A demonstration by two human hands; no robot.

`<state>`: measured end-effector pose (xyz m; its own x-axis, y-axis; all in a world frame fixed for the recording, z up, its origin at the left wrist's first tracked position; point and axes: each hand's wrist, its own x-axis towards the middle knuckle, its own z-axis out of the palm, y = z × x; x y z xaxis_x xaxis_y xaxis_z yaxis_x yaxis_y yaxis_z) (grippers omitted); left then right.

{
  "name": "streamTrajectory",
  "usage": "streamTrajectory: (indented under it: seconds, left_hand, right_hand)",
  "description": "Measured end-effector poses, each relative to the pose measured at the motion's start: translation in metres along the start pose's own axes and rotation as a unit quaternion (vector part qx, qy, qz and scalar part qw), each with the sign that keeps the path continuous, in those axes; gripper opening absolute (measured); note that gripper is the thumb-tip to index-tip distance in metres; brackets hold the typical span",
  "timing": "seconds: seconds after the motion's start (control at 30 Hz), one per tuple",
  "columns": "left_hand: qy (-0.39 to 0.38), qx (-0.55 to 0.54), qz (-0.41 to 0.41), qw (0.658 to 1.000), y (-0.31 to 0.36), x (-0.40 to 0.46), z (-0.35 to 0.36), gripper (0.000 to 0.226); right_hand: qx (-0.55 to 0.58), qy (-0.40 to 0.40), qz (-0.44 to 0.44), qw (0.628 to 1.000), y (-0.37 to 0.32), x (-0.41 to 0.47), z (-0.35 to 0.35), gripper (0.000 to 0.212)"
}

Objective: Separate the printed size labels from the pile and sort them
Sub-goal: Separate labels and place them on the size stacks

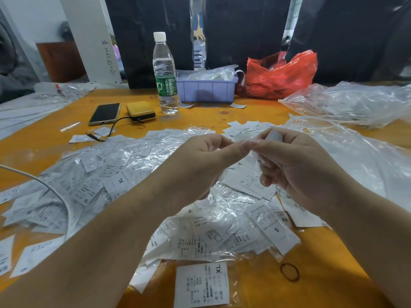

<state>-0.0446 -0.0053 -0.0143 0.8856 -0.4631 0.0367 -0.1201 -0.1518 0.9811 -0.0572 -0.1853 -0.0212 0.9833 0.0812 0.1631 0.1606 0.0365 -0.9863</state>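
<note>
Orange tabletop is spread with a wide pile of printed size labels, many in clear plastic sleeves, reaching from nine o'clock round to five o'clock. At twelve o'clock a water bottle, a lilac bin and a red plastic bag are set; a phone lies at eleven o'clock, and a rubber band at five o'clock.

Above the middle of the pile the left hand and right hand are raised, fingertips nearly meeting. A small white label is pinched in the right hand; what appears to be a clear sleeve is nipped by the left, though blur hides its edges.

The step is best done by holding the label firmly while the sleeve is drawn straight off, so the paper is not creased; the size mark should be read before the label is laid with its like.
</note>
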Motion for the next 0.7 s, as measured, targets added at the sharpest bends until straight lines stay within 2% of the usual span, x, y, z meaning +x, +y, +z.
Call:
streamTrajectory:
  seconds: [0.1, 0.23, 0.5, 0.6, 0.7]
  left_hand:
    - [0.027, 0.06, 0.014, 0.998, -0.0016, -0.0008, 0.0002, 0.042]
    - [0.071, 0.108, 0.041, 0.991, -0.0036, -0.0006, -0.0005, 0.011]
    - [0.081, 0.088, 0.043, 0.992, -0.0056, 0.0023, -0.0056, 0.01]
    - [0.088, 0.087, 0.042, 0.991, -0.0051, 0.0018, -0.0051, 0.01]
    - [0.105, 0.104, 0.05, 0.988, -0.004, 0.0004, -0.0033, 0.007]
  right_hand:
    - [-0.017, 0.011, -0.015, 1.0, -0.0003, -0.0006, -0.0001, 0.023]
    - [-0.023, -0.006, -0.01, 1.0, 0.0003, -0.0005, 0.0011, 0.02]
    - [-0.04, -0.062, 0.027, 0.997, 0.0048, 0.0018, -0.0024, 0.004]
    - [-0.039, -0.07, 0.032, 0.996, 0.0039, 0.0019, -0.0032, 0.004]
    - [-0.039, -0.058, 0.026, 0.997, 0.003, 0.0018, -0.0031, 0.018]
